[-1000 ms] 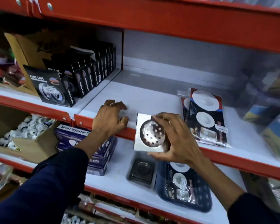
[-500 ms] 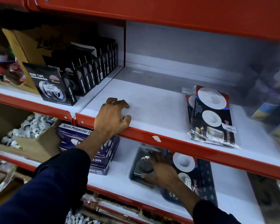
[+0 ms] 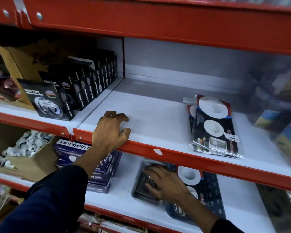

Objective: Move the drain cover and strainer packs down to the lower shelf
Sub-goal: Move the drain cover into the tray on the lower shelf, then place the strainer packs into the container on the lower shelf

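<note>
The square steel drain cover (image 3: 142, 185) lies on the lower shelf (image 3: 123, 180), on top of another dark tray-like pack. My right hand (image 3: 166, 182) lies over the cover, fingers spread across its perforated centre and holding it. Right beside it on the same shelf is a dark strainer pack (image 3: 208, 184) with white discs. Two overlapping strainer packs (image 3: 213, 126) in clear wrap lie on the upper shelf (image 3: 154, 118), towards its right. My left hand (image 3: 111, 130) rests on that shelf's red front edge, fingers apart, holding nothing.
Black nano tape boxes (image 3: 84, 91) stand in rows on the upper shelf's left section. Below them are blue spun polyester tape boxes (image 3: 94, 174) and a cardboard box of white fittings (image 3: 29, 148). Blurred packages (image 3: 279, 118) crowd the upper shelf's right end.
My right hand carried the drain cover from in front of the upper shelf down onto the lower shelf and now lies flat over it. My left hand stayed on the shelf edge.
</note>
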`<state>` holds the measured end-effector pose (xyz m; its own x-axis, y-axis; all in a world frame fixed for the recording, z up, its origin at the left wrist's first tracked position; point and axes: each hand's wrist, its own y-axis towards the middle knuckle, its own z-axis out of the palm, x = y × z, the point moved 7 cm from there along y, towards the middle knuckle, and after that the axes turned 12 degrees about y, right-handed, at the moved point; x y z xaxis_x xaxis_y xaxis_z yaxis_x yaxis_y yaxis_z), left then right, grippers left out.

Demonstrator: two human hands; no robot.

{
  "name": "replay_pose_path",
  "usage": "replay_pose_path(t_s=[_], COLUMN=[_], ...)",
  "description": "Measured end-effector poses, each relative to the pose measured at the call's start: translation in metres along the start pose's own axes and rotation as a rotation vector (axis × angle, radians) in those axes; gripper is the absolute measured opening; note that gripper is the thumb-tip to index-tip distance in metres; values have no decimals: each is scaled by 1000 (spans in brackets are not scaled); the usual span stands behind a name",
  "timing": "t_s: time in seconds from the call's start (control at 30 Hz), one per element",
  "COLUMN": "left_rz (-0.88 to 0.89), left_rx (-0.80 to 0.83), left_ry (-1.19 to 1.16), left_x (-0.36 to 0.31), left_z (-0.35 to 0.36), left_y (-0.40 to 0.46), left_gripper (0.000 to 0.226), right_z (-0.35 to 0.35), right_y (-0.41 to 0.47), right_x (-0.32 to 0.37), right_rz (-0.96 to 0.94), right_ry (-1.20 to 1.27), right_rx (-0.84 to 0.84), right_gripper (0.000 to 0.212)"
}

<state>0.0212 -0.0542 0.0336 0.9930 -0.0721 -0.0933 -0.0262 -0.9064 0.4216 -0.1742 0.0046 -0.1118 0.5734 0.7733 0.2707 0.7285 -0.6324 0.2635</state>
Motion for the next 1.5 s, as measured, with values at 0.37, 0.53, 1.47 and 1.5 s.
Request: replay_pose_path(t_s=[0.37,0.53,1.47,1.5], left_rz=[39,-29,-116,-105], left_rx=[90,101,804,837], left_ry=[32,-180,-1118,-1093], left_x=[-13,-47,-195,-194], left_z=[-8,-9,-8,-7], left_y=[-9,-8,-49,-61], left_gripper=[55,47,24,30], right_z=[-175,-232,-223,-215], right_y=[-30,-76,-177,-186], right_x=[26,-67,-75,-72], right_rz=[-113,587,774,805], right_ry=[-208,-3,1452,1428], right_rx=[-538,-733,-376,-328], right_gripper=[29,36,45,46])
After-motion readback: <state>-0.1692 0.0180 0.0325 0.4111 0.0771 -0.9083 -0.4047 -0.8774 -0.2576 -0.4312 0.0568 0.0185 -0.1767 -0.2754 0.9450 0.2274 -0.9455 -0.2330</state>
